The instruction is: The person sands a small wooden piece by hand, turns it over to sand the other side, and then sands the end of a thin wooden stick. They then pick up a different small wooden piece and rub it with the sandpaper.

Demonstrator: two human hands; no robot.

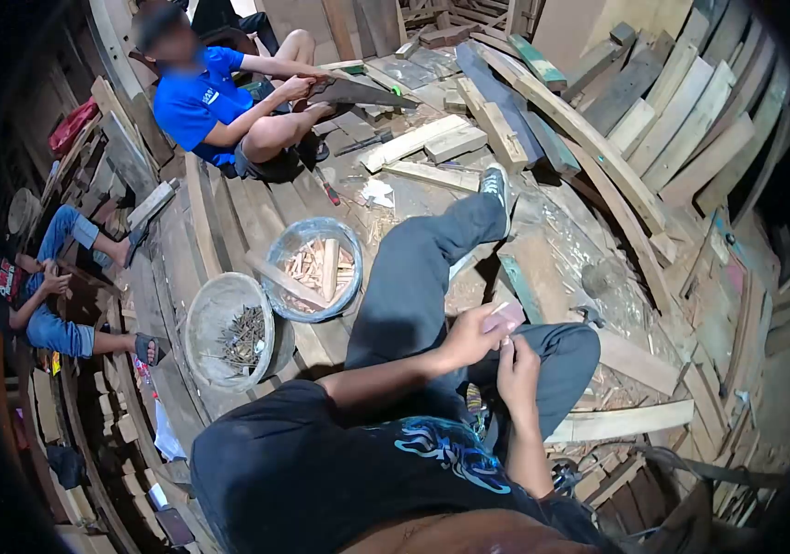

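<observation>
My left hand is closed on a small flat pinkish piece, above my bent legs. Right beside it, my right hand has its fingers pinched together at the lower edge of that piece; whatever is between them is too small to make out. To the left of my legs stands a blue-rimmed bucket with light wood pieces in it. Next to it, a grey bucket holds a pile of dark, thin pieces, like nails.
A person in blue sits at the upper left, holding a handsaw. Another person sits at the far left. Curved timbers are stacked at the right. A red-handled tool lies on the planks.
</observation>
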